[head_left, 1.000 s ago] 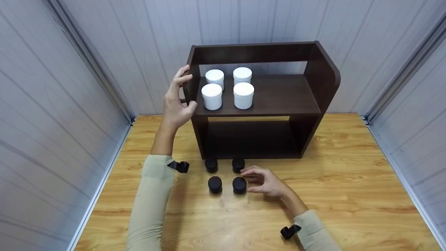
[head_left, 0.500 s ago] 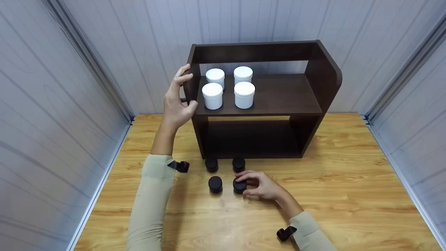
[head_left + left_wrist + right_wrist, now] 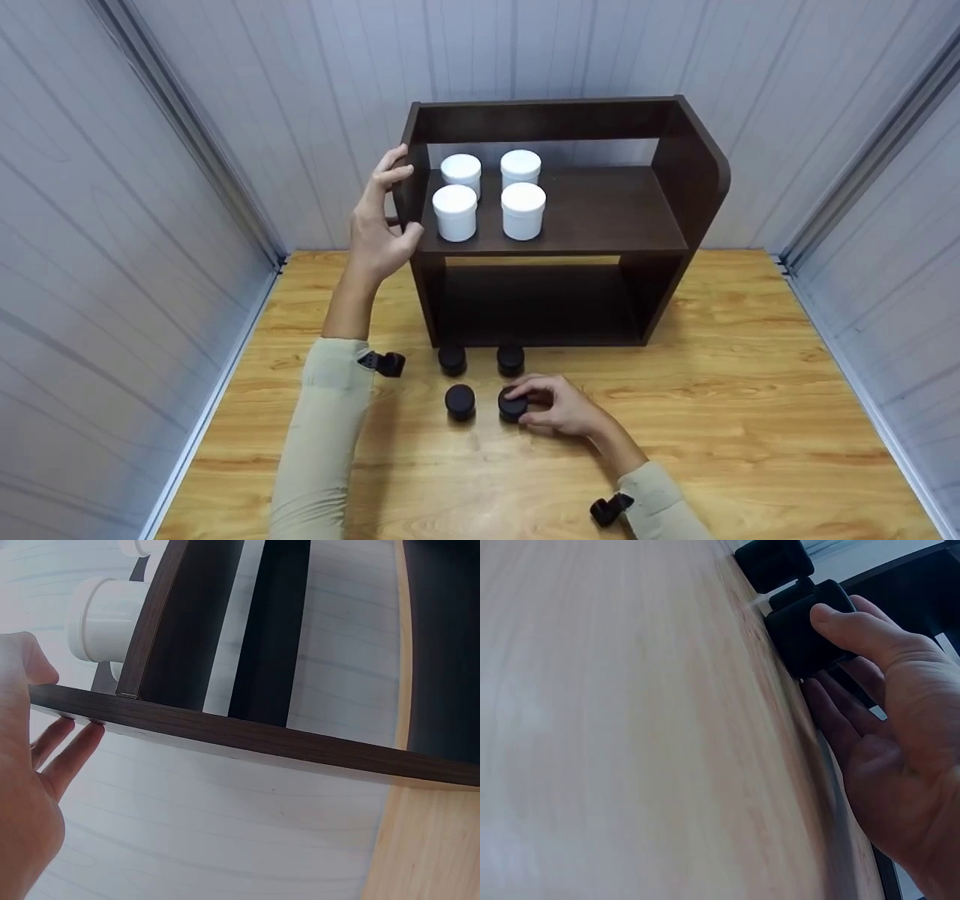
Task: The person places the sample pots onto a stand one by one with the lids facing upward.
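Observation:
My left hand (image 3: 376, 225) grips the left side panel of a dark brown two-tier shelf (image 3: 600, 214). In the left wrist view its thumb lies on one side of the panel and its fingers on the other. My right hand (image 3: 562, 405) pinches a small black jar (image 3: 511, 406), the front right one of a group on the wooden table. In the right wrist view the thumb presses on this black jar (image 3: 806, 634), which stands at table level. The other black jars are at the front left (image 3: 460, 402), back left (image 3: 452, 360) and back right (image 3: 511, 360).
Several white lidded jars (image 3: 523, 212) stand in two rows on the left of the upper tier. The lower tier (image 3: 540, 304) lies behind the black jars. Pale panel walls (image 3: 885, 225) bound the wooden table (image 3: 757, 390) at the back and both sides.
My right hand has moved left from beside the front right black jar and taken hold of it. The left hand keeps its grip on the shelf panel.

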Motion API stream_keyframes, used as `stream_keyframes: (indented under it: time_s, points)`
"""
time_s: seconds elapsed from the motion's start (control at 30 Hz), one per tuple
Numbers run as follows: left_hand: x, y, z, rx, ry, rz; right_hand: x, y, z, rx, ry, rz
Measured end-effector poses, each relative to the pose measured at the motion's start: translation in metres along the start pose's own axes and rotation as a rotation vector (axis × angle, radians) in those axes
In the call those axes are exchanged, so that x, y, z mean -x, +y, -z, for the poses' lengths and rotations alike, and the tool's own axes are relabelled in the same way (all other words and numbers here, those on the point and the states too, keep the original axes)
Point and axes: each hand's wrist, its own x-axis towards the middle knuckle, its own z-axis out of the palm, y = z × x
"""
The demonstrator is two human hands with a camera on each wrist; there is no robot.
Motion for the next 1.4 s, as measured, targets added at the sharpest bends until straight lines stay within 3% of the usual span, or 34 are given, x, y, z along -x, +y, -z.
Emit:
stream_keyframes:
  time_s: [0.4, 0.77, 1.2, 1.4]
  points:
    - [0.004, 0.000, 0.004, 0.000, -0.014, -0.001, -0.001, 0.000, -0.008, 0.002, -0.017, 0.038]
    - [0.006, 0.000, 0.005, 0.007, -0.028, 0.009, 0.004, -0.009, -0.004, 0.012, 0.018, 0.038]
    - [0.000, -0.002, 0.001, 0.020, 0.004, -0.008, 0.014, -0.020, 0.023, 0.017, 0.182, 0.152]
    - [0.000, -0.001, 0.001, 0.018, 0.007, -0.003, 0.025, -0.030, 0.030, -0.017, 0.232, 0.144]
